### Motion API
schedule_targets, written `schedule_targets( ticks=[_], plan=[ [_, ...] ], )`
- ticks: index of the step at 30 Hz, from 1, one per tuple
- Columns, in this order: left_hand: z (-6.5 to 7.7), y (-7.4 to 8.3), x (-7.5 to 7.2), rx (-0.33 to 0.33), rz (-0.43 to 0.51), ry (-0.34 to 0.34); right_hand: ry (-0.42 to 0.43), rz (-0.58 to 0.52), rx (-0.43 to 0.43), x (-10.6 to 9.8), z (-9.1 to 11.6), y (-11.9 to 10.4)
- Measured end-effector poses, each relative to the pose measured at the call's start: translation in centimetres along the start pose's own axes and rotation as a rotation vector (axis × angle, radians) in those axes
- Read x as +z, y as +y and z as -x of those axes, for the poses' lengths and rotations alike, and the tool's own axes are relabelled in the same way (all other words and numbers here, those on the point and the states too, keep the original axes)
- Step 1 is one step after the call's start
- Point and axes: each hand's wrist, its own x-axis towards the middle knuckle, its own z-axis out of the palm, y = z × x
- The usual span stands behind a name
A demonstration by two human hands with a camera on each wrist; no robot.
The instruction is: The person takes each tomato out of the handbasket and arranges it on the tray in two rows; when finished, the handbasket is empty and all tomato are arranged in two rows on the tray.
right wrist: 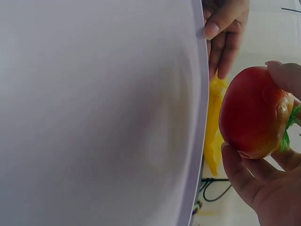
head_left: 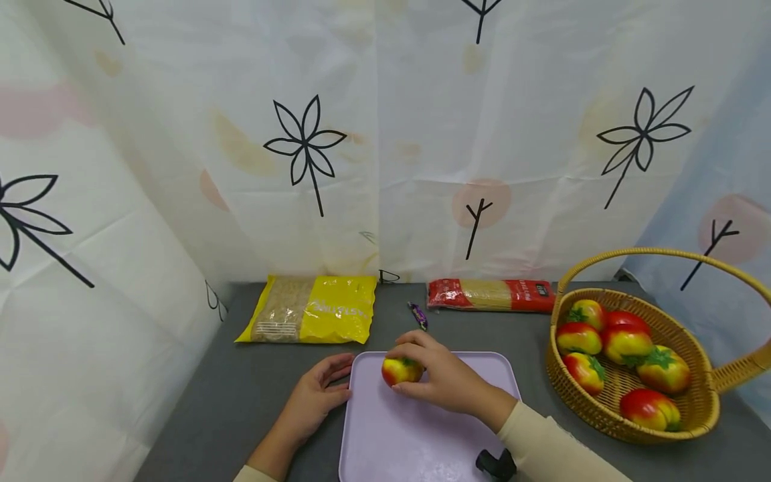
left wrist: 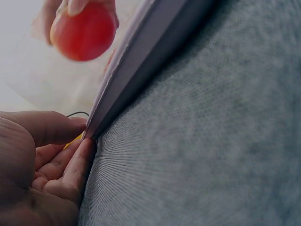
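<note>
My right hand (head_left: 444,376) holds a round red-and-yellow fruit (head_left: 395,372) with a green leafy top, thumb and fingers around its sides. The fruit is above the far left part of a pale purple tray (head_left: 385,428). In the right wrist view a gap shows between the fruit (right wrist: 249,113) and the tray surface. At the tray's left edge, my left hand (head_left: 314,396) pinches the rim; in the left wrist view the thumb is on one side of the rim (left wrist: 110,84) and the fingers on the other.
A wicker basket (head_left: 602,422) with a tall handle stands at the right, holding several similar fruits. Behind the tray lie a yellow bag (head_left: 340,311), a small purple-wrapped candy (head_left: 418,316) and a red pasta packet (head_left: 490,295). A black object (head_left: 496,464) is by the right forearm.
</note>
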Motion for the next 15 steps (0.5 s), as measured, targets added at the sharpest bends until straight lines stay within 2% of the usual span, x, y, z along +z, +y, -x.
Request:
schedule_targets(
  ticks=[10, 15],
  plan=[
    [-0.1, -0.1, -0.1, -0.006, -0.013, -0.018, -0.055, 0.064, 0.003, 2.8, -3.0, -0.3],
    [-0.2, -0.1, -0.1, -0.027, -0.016, -0.010, -0.067, 0.118, -0.042, 4.0, -3.9, -0.2]
  ],
)
